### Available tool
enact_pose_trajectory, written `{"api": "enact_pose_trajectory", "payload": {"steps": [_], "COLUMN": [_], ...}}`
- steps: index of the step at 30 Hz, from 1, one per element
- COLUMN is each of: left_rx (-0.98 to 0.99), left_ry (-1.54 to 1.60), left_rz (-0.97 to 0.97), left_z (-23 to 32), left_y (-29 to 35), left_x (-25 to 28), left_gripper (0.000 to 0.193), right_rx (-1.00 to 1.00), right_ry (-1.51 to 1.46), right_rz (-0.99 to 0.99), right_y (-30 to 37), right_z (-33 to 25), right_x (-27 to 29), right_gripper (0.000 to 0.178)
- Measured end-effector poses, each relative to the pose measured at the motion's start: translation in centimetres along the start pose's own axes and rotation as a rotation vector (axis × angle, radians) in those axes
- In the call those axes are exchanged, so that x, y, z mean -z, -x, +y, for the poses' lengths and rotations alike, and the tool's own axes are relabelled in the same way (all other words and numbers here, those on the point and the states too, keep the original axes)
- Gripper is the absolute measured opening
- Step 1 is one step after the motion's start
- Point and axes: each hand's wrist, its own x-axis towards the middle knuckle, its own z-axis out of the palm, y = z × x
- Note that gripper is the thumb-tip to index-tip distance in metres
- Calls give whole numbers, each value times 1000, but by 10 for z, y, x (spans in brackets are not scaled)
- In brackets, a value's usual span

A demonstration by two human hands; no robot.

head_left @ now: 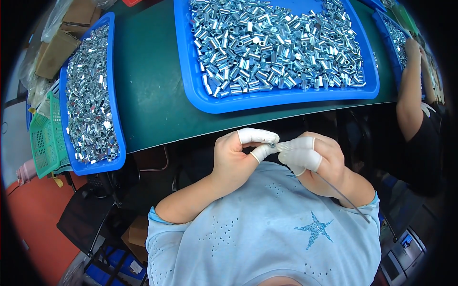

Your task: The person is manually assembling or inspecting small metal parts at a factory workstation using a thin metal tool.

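White finger cots cover the fingertips of both my hands, which meet in front of my chest, just off the table's front edge. My left hand (237, 151) pinches a small metal spacer (273, 145) between thumb and forefinger. From the other side my right hand (316, 159) closes on a thin grey rod (342, 195), whose long end slants down to the right past my wrist. The rod's tip is hidden by the fingers near the spacer. Beyond my hands, a large blue tray (222, 106) holds a heap of silvery metal spacers (276, 50).
A second blue tray (122, 148) of small metal parts lies at the left of the green table (143, 81), beside green baskets (45, 138) and cardboard boxes (57, 52). At right a co-worker's arm (410, 95) reaches to another blue tray (389, 35). A black chair (88, 214) stands lower left.
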Motion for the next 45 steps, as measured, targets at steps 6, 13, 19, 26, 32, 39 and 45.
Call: {"api": "enact_pose_trajectory", "payload": {"steps": [6,13,19,26,32,39,45], "left_rx": [30,314,-15,281,197,447,218], "left_ry": [-325,-75,-435,77,-231,370,37], "left_rz": [-79,-312,-389,-292,-399,-346,-324], "left_z": [-6,12,20,5,13,9,11], "left_y": [3,-16,-14,-9,-13,-12,-7], "left_x": [5,18,14,7,9,8,9], "left_gripper": [15,14,14,14,16,17,15], "right_rx": [149,623,-17,283,81,256,-19], "right_ry": [61,224,17,-11,47,-39,-63], "right_rz": [-170,-205,-254,-171,-301,-191,-335], "right_y": [0,4,-8,3,3,-5,-8], "right_z": [10,15,0,16,5,11,8], "right_x": [7,6,17,12,17,17,22], "right_gripper": [20,14,14,19,22,20,16]}}
